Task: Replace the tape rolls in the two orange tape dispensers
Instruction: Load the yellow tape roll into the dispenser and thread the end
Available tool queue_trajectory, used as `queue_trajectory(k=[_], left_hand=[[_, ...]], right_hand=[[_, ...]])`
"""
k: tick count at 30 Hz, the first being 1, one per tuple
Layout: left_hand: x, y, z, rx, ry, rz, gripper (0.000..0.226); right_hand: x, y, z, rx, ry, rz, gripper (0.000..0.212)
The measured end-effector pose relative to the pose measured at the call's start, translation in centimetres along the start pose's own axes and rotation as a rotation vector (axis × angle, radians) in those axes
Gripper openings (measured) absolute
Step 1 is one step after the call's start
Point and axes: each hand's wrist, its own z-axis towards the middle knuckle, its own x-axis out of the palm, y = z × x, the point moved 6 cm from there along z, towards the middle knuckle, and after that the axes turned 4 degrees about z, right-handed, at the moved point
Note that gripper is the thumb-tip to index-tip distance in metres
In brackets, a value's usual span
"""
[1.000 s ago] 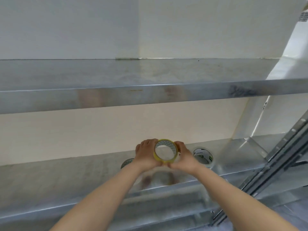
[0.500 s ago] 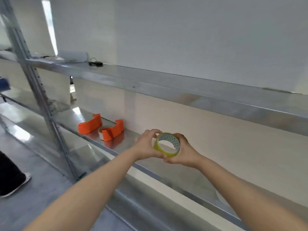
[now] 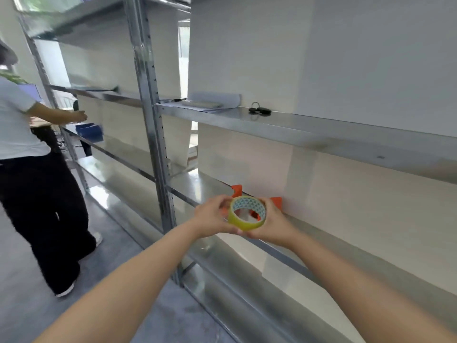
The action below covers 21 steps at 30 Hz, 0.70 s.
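Note:
I hold a yellowish clear tape roll (image 3: pixel 243 222) with a patterned core in front of me, above the middle metal shelf (image 3: pixel 197 184). My left hand (image 3: pixel 214 216) grips its left side and my right hand (image 3: pixel 270 222) grips its right side. Behind the roll and my hands, two orange tape dispensers sit on that shelf against the wall. Only a corner of the left dispenser (image 3: pixel 236 190) and a corner of the right dispenser (image 3: pixel 276 201) show; the rest is hidden.
A steel upright post (image 3: pixel 150 115) stands left of the dispensers. The upper shelf holds papers (image 3: pixel 210 101) and black keys (image 3: pixel 259 110). Another person (image 3: pixel 29 169) stands at the left by a blue bin (image 3: pixel 89 131). Grey floor lies below.
The view has swung left along the shelving. The orange dispensers, earlier to the left of the roll, now lie directly behind it. Both hands keep hold of the roll.

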Motion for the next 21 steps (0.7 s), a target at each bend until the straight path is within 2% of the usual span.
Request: queue_trajectory(k=[5, 11, 15, 21], left_hand=[[-4.4, 6.2, 2.9, -0.011, 0.035, 0.017, 0.077], [-5.1, 10.5, 7.6, 0.008, 0.061, 0.024, 0.079], [-5.1, 12.6, 11.6, 0.057, 0.087, 0.117, 0.075], [-4.5, 13.8, 17.6, 0.102, 0.183, 0.190, 0.087]], right_hand=[[4.2, 1.6, 4.8, 0.036, -0.030, 0.007, 0.091], [6.8, 1.0, 9.7, 0.058, -0.043, -0.047, 0.112], [7.8, -0.2, 13.5, 0.059, -0.001, -0.170, 0.106], [8.9, -2.0, 19.7, 0.096, -0.025, -0.207, 0.108]])
